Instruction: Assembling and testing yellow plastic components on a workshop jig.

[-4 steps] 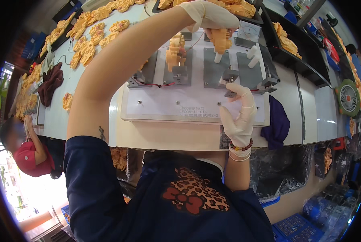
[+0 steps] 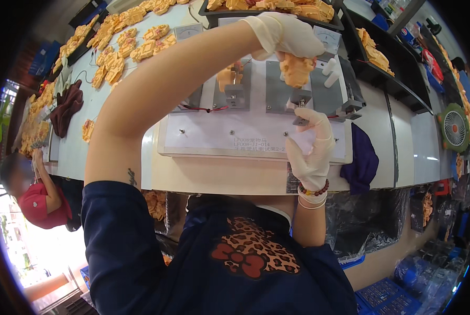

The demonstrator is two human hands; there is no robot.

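Observation:
My left hand (image 2: 292, 35), in a white glove, reaches across the top of the test fixture (image 2: 203, 143). Its fingers close over an orange plastic part (image 2: 297, 71), held just above a grey block with a metal plunger (image 2: 300, 100). Most of my left fingertips are hidden behind the glove's back and the part. In front of that block, my right hand (image 2: 312, 149), also gloved, has its index fingertip at the plunger while the thumb stays apart, making a C shape. Another orange part (image 2: 227, 77) sits at the neighbouring station, partly covered by my left forearm.
White pegs (image 2: 330, 79) and a small dial meter (image 2: 327, 39) stand at the fixture's right. Black trays (image 2: 403, 92) of orange parts lie behind and right. Several orange parts (image 2: 109, 65) spread over the left table. A purple cloth (image 2: 360, 160) lies right; another person (image 2: 43, 202) sits far left.
My left hand has moved slightly right and toward me with the orange part, which now covers much of the white peg behind the block. My right hand has barely moved.

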